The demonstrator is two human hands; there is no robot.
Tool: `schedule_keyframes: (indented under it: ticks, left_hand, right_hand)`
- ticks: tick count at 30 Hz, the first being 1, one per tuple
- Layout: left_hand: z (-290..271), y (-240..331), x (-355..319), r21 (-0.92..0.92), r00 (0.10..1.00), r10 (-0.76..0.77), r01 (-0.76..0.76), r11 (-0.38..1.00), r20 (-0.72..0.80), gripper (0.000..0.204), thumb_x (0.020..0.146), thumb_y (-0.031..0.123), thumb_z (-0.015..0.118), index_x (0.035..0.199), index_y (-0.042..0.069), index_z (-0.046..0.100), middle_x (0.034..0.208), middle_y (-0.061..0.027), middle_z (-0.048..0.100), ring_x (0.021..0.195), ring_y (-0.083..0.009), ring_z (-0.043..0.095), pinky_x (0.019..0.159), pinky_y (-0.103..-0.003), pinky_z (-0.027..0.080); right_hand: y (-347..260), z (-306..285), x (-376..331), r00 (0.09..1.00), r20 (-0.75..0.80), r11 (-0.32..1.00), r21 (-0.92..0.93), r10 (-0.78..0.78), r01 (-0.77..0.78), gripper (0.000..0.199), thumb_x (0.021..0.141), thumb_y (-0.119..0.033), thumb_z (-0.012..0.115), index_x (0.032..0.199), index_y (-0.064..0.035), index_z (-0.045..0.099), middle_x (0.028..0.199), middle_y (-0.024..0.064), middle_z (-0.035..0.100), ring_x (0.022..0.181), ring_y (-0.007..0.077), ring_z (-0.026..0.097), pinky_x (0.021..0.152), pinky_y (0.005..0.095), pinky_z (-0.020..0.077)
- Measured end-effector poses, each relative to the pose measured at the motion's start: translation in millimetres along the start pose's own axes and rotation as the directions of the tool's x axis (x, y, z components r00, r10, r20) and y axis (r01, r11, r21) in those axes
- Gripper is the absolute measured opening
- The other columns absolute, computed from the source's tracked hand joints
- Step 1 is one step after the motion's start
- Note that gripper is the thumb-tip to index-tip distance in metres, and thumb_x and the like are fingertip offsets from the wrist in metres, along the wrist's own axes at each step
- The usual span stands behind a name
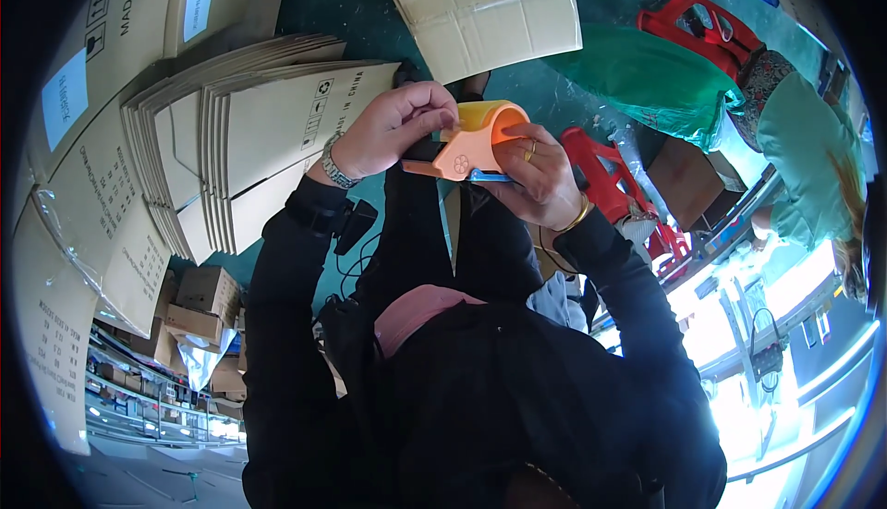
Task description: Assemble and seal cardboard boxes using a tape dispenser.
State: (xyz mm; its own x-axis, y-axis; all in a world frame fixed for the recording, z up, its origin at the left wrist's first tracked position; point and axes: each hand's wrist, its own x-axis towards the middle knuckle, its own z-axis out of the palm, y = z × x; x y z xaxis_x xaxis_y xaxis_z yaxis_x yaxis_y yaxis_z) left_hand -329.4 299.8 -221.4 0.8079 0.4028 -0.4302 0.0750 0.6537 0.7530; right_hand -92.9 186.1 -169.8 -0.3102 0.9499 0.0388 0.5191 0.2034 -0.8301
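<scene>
- An orange tape dispenser [467, 151] carrying a yellow tape roll [492, 121] is held up between both hands, close in front of the body and above the green floor [351, 1], seemingly so that its front end can be worked at short range.
- The left hand [393, 128] is curled over the dispenser's top and rear, fingers bent down onto it; a steadying grip is suggested, with a metal wristband [334, 165] at the wrist.
- The right hand [536, 172] is closed around the dispenser's front and underside, near a blue strip [488, 176] at the lower edge; rings and a gold bangle [579, 216] are worn.
- Flattened cardboard cartons [268, 139] are fanned in a stack on the left, leaning one on another, presumably kept within reach; one more flat carton [485, 10] lies on the floor beyond the hands.
- Whether any tape end is pinched cannot be told: the fingertips are hidden behind the dispenser.
- The handle is covered by the left palm, and the blade cannot be made out.
- Another person in green [804, 153] is seen at the right beside red plastic stools [605, 176], partly cut off by the rim and washed out by glare.
</scene>
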Motion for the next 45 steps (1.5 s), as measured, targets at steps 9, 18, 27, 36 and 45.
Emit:
schedule_keyframes:
  ticks: [9,18,27,36,45]
  left_hand:
    - [-39,-19,6,-0.072,0.994,-0.019,0.011,0.997,-0.109,0.018,0.106,0.017,0.054,0.105,0.002,0.065,0.098,-0.0011,0.064,0.093,-0.0083,0.057,0.088,-0.025,0.048]
    - [-75,-11,38,0.318,0.962,-0.02,0.109,0.942,-0.272,0.023,0.096,0.024,0.07,0.102,0.002,0.074,0.095,-0.0023,0.073,0.086,-0.0099,0.067,0.08,-0.026,0.054]
    - [-194,13,133,0.654,0.901,0.121,0.204,0.729,-0.416,0.025,0.085,0.027,0.079,0.098,0.006,0.079,0.095,-0.0039,0.078,0.088,-0.0089,0.069,0.083,-0.027,0.053]
    - [-222,-3,156,0.666,0.868,0.077,0.316,0.676,-0.49,0.033,0.081,0.034,0.085,0.096,0.006,0.077,0.093,-0.0019,0.076,0.089,-0.0101,0.069,0.087,-0.026,0.053]
    - [-210,-13,159,0.624,0.851,0.069,0.325,0.71,-0.521,0.037,0.076,0.04,0.089,0.091,0.008,0.076,0.09,0.0002,0.073,0.087,-0.0099,0.067,0.084,-0.026,0.052]
  right_hand:
    - [-2,13,-36,0.971,-0.03,0.956,0.186,0.235,-0.226,0.029,0.074,-0.015,0.087,0.085,0.0027,0.066,0.075,0.0137,0.062,0.074,0.032,0.06,0.077,0.0412,0.0487]
    - [7,57,-27,0.836,0.005,0.8,0.286,0.549,-0.527,0.032,0.083,-0.02,0.084,0.085,0.0058,0.066,0.071,0.013,0.062,0.068,0.0228,0.06,0.064,0.0348,0.049]
    - [58,101,100,0.674,-0.058,0.624,0.442,0.737,-0.644,0.039,0.089,-0.031,0.078,0.095,0.0062,0.07,0.072,0.01,0.069,0.064,0.0108,0.063,0.06,0.0281,0.0518]
    - [84,111,135,0.588,0.015,0.539,0.382,0.809,-0.751,0.051,0.086,-0.043,0.077,0.099,0.0062,0.072,0.08,0.0153,0.074,0.074,0.0216,0.073,0.071,0.0325,0.0562]
    - [93,119,130,0.554,-0.023,0.532,0.315,0.832,-0.786,0.051,0.086,-0.044,0.076,0.098,0.0051,0.073,0.079,0.0154,0.073,0.071,0.023,0.072,0.068,0.033,0.0557]
